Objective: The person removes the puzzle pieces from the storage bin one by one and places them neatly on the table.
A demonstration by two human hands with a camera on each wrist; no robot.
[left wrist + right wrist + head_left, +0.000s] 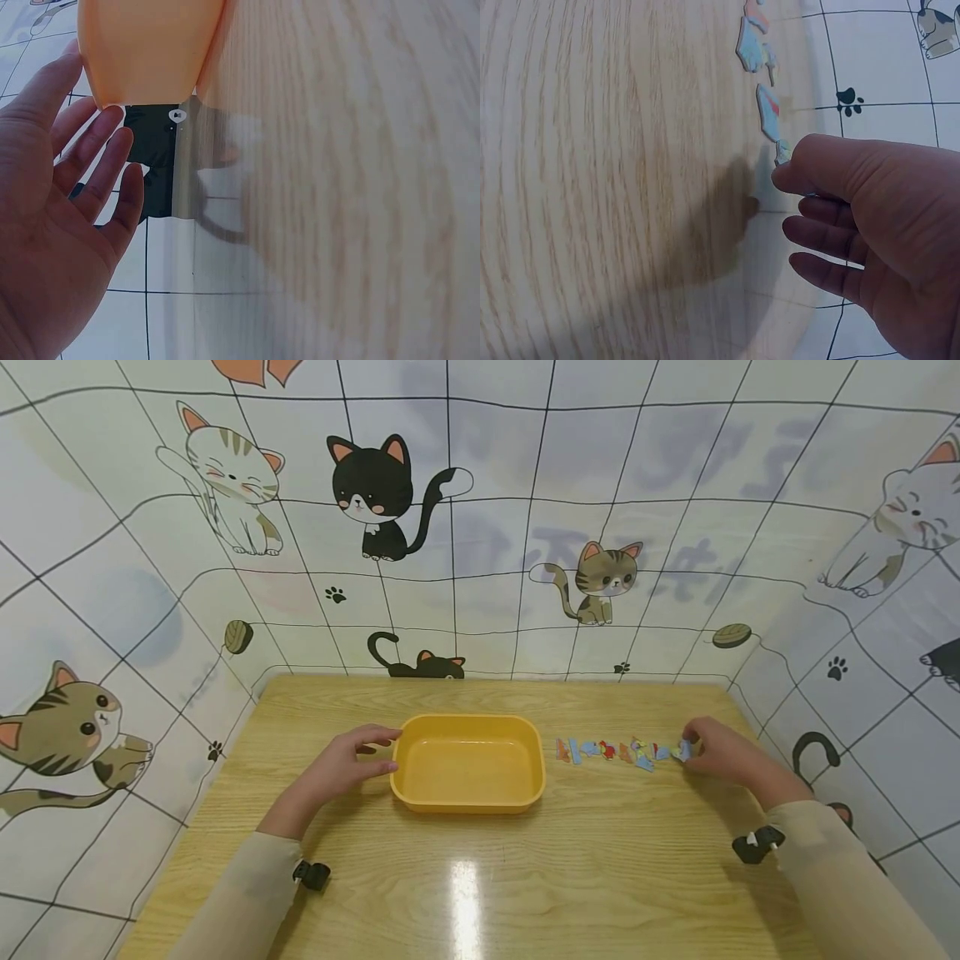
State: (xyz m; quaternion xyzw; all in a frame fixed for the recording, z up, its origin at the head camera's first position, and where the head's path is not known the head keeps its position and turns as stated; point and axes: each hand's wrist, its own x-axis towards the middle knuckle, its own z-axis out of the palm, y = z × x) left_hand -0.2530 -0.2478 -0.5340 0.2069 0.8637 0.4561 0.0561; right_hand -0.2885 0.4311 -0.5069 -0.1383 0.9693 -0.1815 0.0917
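Note:
A yellow plastic tray [468,768] sits in the middle of the wooden table, with nothing inside it. My left hand [341,768] is at the tray's left end, fingertips and thumb right at the rim with the fingers loosely bent. To the tray's right, several small flat puzzle pieces [606,750], blue, orange, red and yellow, lie in a row. At the right end of that row my right hand [720,752] pinches a light-blue puzzle piece [781,152] between thumb and index finger, close over the tabletop. Part of this piece is hidden behind the thumb.
The wooden table [585,885] reaches back to a white cloth wall [495,543] printed with cats and grid lines, which also encloses both sides. Black wrist cameras [311,875] are strapped over both beige sleeves.

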